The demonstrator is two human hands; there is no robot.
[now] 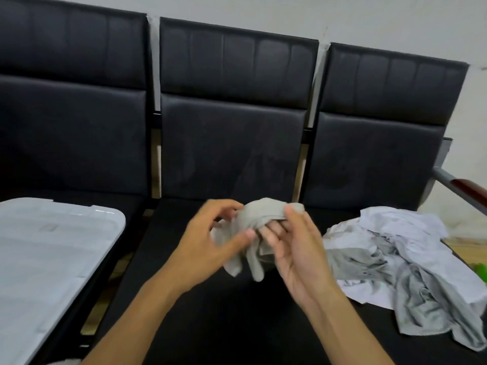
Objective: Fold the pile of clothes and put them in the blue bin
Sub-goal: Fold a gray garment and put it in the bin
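Observation:
A small grey-beige sock is bunched up in the air over the middle black seat. My right hand grips its top with the fingers wrapped under the cloth. My left hand pinches the sock's lower left part between thumb and fingers; its loose ends hang down between my hands. A pile of white and grey clothes lies crumpled on the right seat. On the left seat sits a pale lid-like plastic surface, perhaps the bin's cover; no blue bin shows.
Three black padded chairs stand in a row against a white wall. A metal armrest with a red-brown pad sticks out at the right. Something green peeks in at the right edge.

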